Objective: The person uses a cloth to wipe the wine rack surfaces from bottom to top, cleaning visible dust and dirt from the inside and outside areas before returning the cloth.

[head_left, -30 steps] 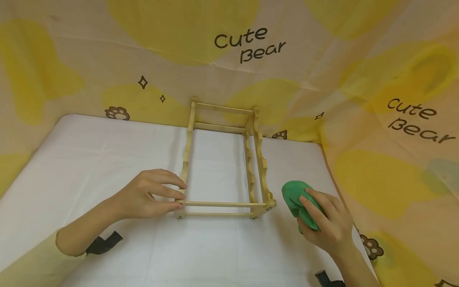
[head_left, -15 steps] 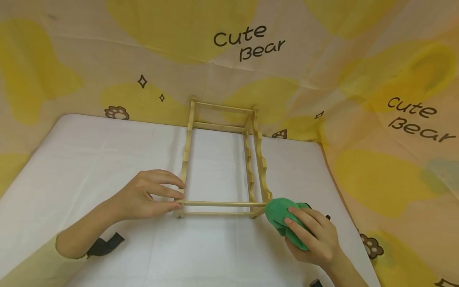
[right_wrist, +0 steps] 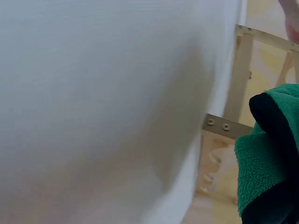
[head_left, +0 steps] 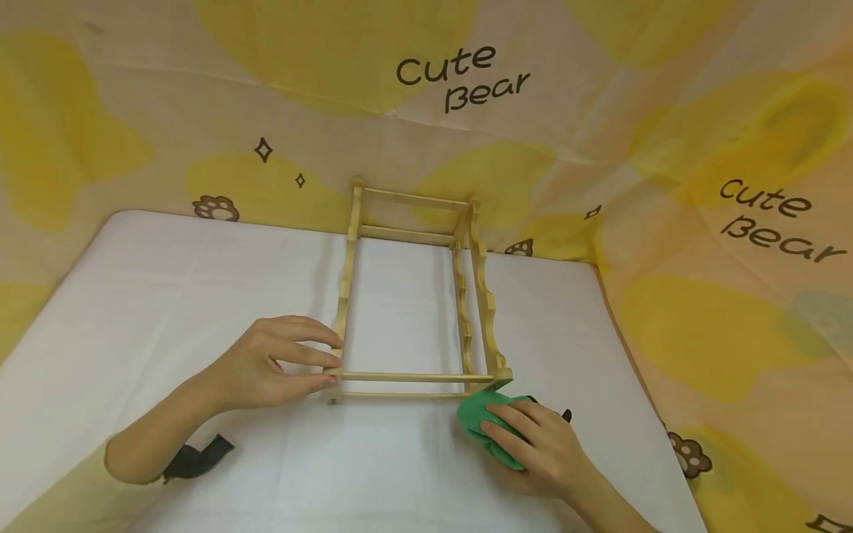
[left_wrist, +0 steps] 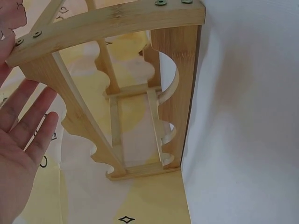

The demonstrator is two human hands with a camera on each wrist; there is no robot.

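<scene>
A light wooden rack (head_left: 413,378) with scalloped side rails stands on the white surface. My left hand (head_left: 280,363) holds its near left corner between thumb and fingers. In the left wrist view those fingers (left_wrist: 39,112) lie along a scalloped rail, with the thumb by the end piece. My right hand (head_left: 549,451) grips a bunched green cloth (head_left: 481,413) at the rack's near right corner. Dark edging shows on the fluffy cloth (right_wrist: 261,163) in the right wrist view. Whether it touches the wood there, I cannot tell.
The white surface (head_left: 220,296) reaches back to a yellow patterned fabric wall (head_left: 320,81), which also rises on the right. A black strap (head_left: 200,457) shows beside my left forearm. Screw heads (right_wrist: 218,124) sit in the rack's end pieces.
My right hand has carried the green cloth left and toward me, from right of the rack to its near right corner. The left hand and the rack have stayed in place.
</scene>
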